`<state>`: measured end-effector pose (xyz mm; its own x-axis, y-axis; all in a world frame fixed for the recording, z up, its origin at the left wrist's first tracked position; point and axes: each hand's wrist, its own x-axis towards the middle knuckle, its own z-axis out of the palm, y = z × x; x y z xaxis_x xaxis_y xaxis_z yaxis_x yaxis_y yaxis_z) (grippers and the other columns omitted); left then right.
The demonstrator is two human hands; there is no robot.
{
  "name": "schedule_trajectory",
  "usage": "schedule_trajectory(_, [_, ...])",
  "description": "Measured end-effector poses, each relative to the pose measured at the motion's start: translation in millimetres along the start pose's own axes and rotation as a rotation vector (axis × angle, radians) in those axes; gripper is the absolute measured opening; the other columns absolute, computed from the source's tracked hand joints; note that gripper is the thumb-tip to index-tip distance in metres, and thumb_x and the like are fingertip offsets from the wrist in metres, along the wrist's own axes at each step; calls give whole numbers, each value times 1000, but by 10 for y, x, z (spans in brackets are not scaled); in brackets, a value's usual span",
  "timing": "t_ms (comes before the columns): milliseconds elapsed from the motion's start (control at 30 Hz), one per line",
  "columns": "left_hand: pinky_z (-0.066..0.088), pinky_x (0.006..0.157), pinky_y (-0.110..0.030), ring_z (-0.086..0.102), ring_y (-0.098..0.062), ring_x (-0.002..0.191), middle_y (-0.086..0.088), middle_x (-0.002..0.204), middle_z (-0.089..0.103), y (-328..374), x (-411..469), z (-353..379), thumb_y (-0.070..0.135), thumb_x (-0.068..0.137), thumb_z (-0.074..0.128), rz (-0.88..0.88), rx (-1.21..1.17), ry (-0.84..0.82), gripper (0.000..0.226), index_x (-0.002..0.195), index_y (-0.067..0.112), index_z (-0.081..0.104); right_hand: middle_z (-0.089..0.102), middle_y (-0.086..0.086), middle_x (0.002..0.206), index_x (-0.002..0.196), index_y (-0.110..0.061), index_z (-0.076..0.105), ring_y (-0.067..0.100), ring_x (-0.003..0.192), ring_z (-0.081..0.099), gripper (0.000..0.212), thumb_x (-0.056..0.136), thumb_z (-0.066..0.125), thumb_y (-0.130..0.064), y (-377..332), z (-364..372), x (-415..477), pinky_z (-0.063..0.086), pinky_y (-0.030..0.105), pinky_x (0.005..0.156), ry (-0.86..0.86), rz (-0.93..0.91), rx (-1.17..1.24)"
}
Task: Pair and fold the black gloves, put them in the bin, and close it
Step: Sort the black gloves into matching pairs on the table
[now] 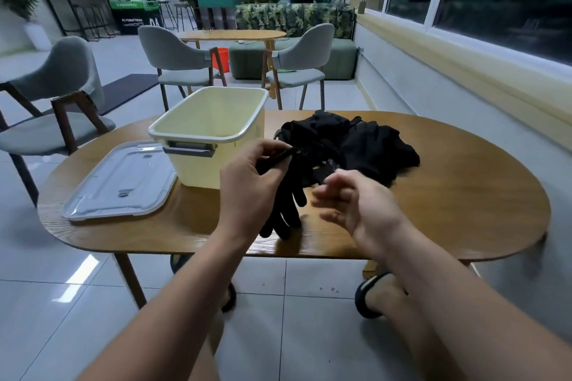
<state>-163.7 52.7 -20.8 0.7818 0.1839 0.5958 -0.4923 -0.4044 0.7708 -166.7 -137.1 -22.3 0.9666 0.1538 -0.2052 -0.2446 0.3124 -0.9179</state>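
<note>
At near edge of table (448, 195), left hand (247, 178) pinching glove (286, 209), right hand (356, 204) beside

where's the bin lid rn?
Head view: the lid lies flat on the left part of the table, right beside the open bin on its left, off the bin.

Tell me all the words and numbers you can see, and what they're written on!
Nothing here can be read for sure.
Black sign far back: white lettering, too small and blurred to read.
Green strip above it: pale lettering, too blurred to read.
Bin: faint marks on its side, too faint to read.
Lid and gloves: no words or numbers show.
</note>
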Motion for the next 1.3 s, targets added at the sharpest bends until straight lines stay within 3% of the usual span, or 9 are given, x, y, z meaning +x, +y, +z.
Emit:
schedule_trajectory(100, [59,85,-25,71,-8,99,9,103,74,113,66,28,15,93,80,70,42,-113,16,108,20,81,74,24,120,119,4,69,37,112,73,70,108,40,-59,7,73,-130,60,44,93,-290,237,-97])
schedule_trajectory(167, [56,81,-19,69,-8,97,9,103,69,205,69,75,16,91,83,124,67,-193,16,106,22,82,67,25,136,134,2,67,39,131,63,93,101,33,-77,33,53,-112,43,55,118,-399,310,-40])
schedule_trajectory(267, [58,78,-27,68,-11,92,7,100,64,291,-21,163,19,89,85,248,129,-260,18,106,23,83,56,23,151,146,-9,61,39,147,47,100,96,25,-87,3,-6,-67,24,57,128,-458,319,118])
schedule_trajectory(400, [58,73,-34,66,-10,87,8,99,64,292,-267,326,19,90,84,382,194,-360,23,112,24,83,51,21,155,150,-6,57,37,147,47,98,94,41,-84,-94,-204,-2,29,49,127,-458,314,339])
schedule_trajectory(533, [54,80,-27,63,-10,91,5,104,65,236,-511,540,19,93,77,423,204,-451,25,118,22,81,36,24,165,153,-1,49,39,152,38,97,97,47,-79,-165,-415,-18,23,55,129,-475,284,418])
schedule_trajectory(733, [56,79,-36,66,-15,97,3,111,69,183,-865,799,13,94,73,377,217,-564,32,124,20,77,47,32,155,150,7,49,44,147,45,82,108,38,-63,-160,-777,-44,27,54,128,-375,234,316])
schedule_trajectory(1033, [55,90,-35,65,-15,108,5,120,69,228,-1399,864,21,98,68,351,200,-775,32,129,22,73,52,32,151,146,7,54,47,142,49,66,106,51,-46,-49,-1158,-314,38,57,122,-249,294,95])
schedule_trajectory(1167, [52,96,-27,62,-11,113,8,125,67,365,-1632,733,26,98,71,373,128,-872,33,130,24,72,63,21,144,142,-4,63,38,137,58,52,106,56,-41,-11,-1341,-564,35,55,124,-272,268,-81])
schedule_trajectory(1300, [55,92,-35,60,-13,117,12,129,66,469,-1836,570,30,101,68,410,108,-922,27,126,27,74,66,17,142,142,-7,63,33,135,61,45,107,51,-33,-48,-1475,-849,40,49,118,-239,161,-131])
